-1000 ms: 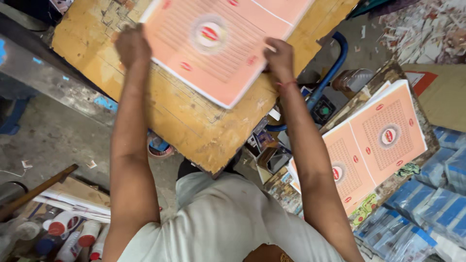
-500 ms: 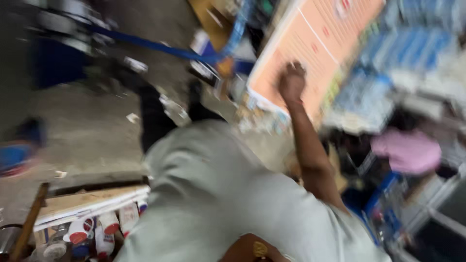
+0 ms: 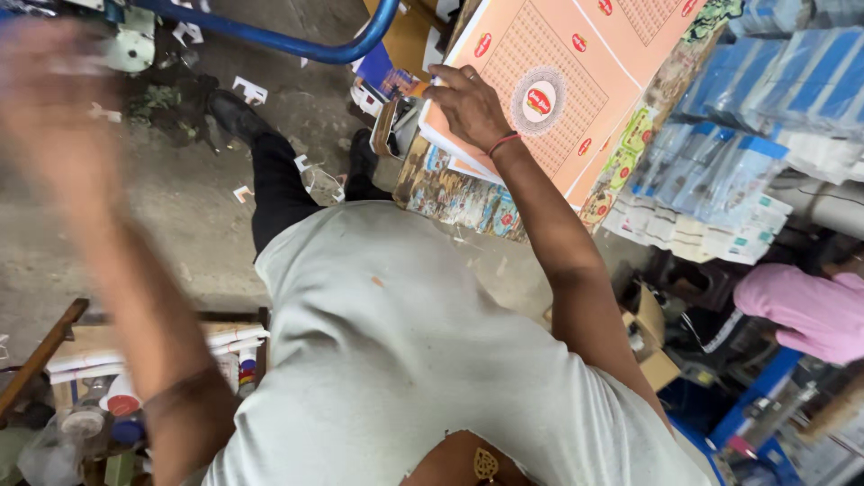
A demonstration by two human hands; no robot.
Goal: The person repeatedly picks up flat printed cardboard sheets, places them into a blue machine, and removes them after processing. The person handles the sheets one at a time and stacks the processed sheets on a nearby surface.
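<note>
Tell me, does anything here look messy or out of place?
Yes. White paper scraps lie scattered on the grey floor beside the person's shoes. The orange printed sheets under the right hand sit neatly stacked.

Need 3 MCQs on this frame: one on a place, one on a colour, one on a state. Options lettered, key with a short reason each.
1. Where does the right hand rest?
A. on the near edge of the stack of orange printed sheets
B. on the blue bar
C. on the floor

2. What colour is the band on the right wrist?
A. green
B. red
C. white

3. What state is the left hand in?
A. gripping a sheet
B. flat on the stack
C. raised, blurred, holding nothing visible

Key: 1 A, the fingers lie on the sheets' corner edge. 2 B, a thin red band circles the wrist. 3 C, it is a blurred shape up at the left with no object seen in it.
</note>
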